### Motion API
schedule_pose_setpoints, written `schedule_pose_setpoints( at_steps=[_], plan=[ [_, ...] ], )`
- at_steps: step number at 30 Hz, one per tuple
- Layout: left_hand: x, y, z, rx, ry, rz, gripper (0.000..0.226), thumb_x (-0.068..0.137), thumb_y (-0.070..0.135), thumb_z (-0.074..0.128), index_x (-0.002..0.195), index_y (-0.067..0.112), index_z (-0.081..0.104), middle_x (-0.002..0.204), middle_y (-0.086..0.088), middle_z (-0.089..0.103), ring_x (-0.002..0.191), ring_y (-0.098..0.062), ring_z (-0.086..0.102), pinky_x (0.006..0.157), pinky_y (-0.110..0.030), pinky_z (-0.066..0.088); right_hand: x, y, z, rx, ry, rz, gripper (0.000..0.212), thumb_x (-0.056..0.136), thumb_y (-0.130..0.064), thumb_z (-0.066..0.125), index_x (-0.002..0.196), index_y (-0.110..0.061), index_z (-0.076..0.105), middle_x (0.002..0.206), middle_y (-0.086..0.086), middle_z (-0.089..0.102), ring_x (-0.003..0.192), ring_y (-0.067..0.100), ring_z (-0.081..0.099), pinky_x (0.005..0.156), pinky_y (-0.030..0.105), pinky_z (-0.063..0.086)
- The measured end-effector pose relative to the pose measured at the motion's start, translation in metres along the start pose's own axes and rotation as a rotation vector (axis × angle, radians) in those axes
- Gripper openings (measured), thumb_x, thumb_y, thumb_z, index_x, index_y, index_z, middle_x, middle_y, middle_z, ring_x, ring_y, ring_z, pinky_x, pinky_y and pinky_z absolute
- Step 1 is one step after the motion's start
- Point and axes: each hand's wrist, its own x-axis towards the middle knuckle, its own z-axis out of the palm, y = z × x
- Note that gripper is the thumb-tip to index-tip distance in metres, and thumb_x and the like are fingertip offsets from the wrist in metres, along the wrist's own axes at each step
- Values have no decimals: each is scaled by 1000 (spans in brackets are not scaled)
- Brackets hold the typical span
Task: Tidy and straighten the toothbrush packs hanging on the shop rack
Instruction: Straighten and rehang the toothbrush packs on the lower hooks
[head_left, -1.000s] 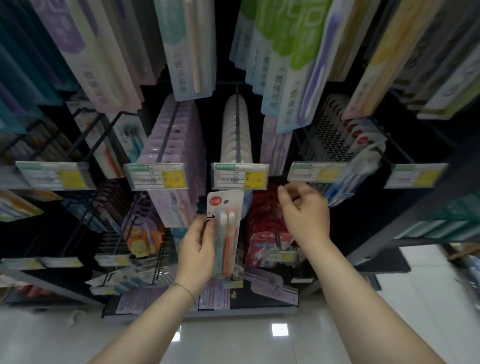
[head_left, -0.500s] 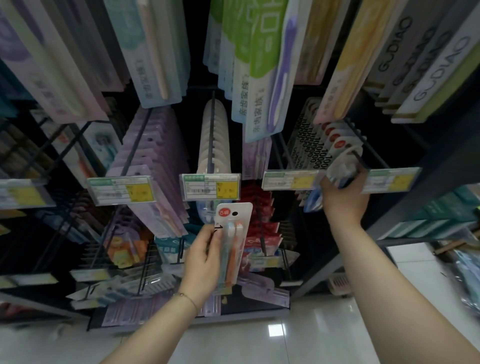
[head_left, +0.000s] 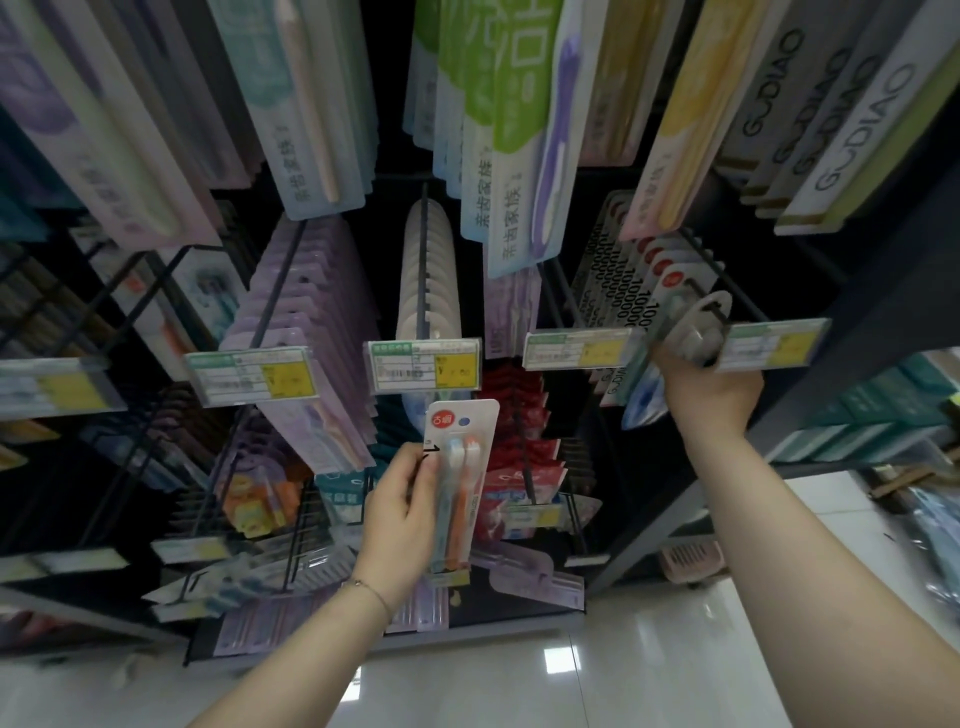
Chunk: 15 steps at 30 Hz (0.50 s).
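**One pack in hand, another being set on its peg**

The twin toothbrush pack (head_left: 461, 470), a white card with a blue and an orange brush, is off the rack. It is upright in the left hand (head_left: 400, 519), pinched along its left edge, just below the centre price tag (head_left: 425, 364). It has not yet been hung.

To the right, the right hand (head_left: 706, 395) reaches up and grips the front pack (head_left: 693, 338) at the tip of a peg (head_left: 714, 312); its fingertips are hidden.

The job looks far from done. Low on the rack, splayed packs (head_left: 524, 566) lie askew and need straightening.

A second ago the right hand hovered beside the held pack. It has since crossed to the right-hand peg and lifted that front pack higher. The left hand has barely moved.
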Motion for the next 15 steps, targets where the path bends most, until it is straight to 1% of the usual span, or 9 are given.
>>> schedule_pose_setpoints(
  at_steps=[3, 5, 6, 8, 10, 11, 13, 15],
  plan=[
    [-3, -2, -2, -6, 4, 11, 20, 104, 20, 46, 89, 22, 58, 82, 9, 62, 77, -5, 57, 69, -17, 45, -14, 6, -10, 21, 71, -45, 74, 67, -34, 83, 132, -15, 52, 131, 0, 61, 119, 15, 58, 97, 24, 42],
    [-6, -2, -3, -12, 3, 13, 20, 104, 20, 45, 88, 19, 57, 81, 6, 60, 75, -6, 55, 69, -19, 44, -27, 6, -17, -17, 111, -107, 76, 68, -34, 85, 132, -20, 47, 132, -5, 58, 116, 10, 55, 98, 24, 40],
    [-7, -1, -3, -17, 4, 15, 20, 104, 21, 45, 87, 18, 56, 80, 5, 59, 74, -6, 54, 68, -19, 43, -33, 6, -20, -26, 122, -136, 75, 69, -34, 85, 131, -22, 45, 129, -8, 57, 114, 8, 54, 97, 23, 39],
    [-9, 0, -5, -21, 13, 24, 22, 104, 21, 44, 85, 18, 55, 77, 8, 56, 72, -4, 52, 67, -17, 42, -42, 5, -26, -20, 137, -170, 66, 69, -36, 85, 121, -25, 46, 121, -13, 55, 110, 6, 54, 93, 23, 40],
    [-12, 3, -7, -26, 24, 35, 23, 104, 20, 44, 84, 18, 53, 75, 9, 54, 70, -4, 50, 66, -17, 41, -50, 4, -30, -21, 150, -188, 58, 69, -38, 83, 110, -28, 44, 115, -11, 57, 103, 9, 58, 86, 24, 42],
    [-13, 4, -8, -32, 26, 39, 23, 104, 20, 44, 84, 18, 54, 75, 7, 54, 71, -4, 50, 66, -17, 41, -53, 4, -33, -23, 155, -200, 57, 69, -38, 83, 108, -29, 43, 113, -10, 58, 100, 10, 58, 83, 24, 42],
    [-16, 7, -10, -40, 28, 41, 23, 104, 17, 44, 84, 18, 54, 76, 8, 55, 71, -3, 50, 66, -15, 41, -58, 4, -36, -35, 156, -232, 57, 69, -37, 83, 109, -30, 42, 112, -8, 58, 97, 12, 58, 81, 24, 42],
    [-19, 9, -13, -40, 29, 37, 23, 105, 16, 44, 84, 18, 55, 76, 12, 56, 71, -2, 51, 65, -13, 41, -62, 4, -37, -40, 150, -245, 58, 70, -36, 83, 113, -29, 45, 111, -8, 58, 98, 12, 58, 81, 25, 43]
  ],
)
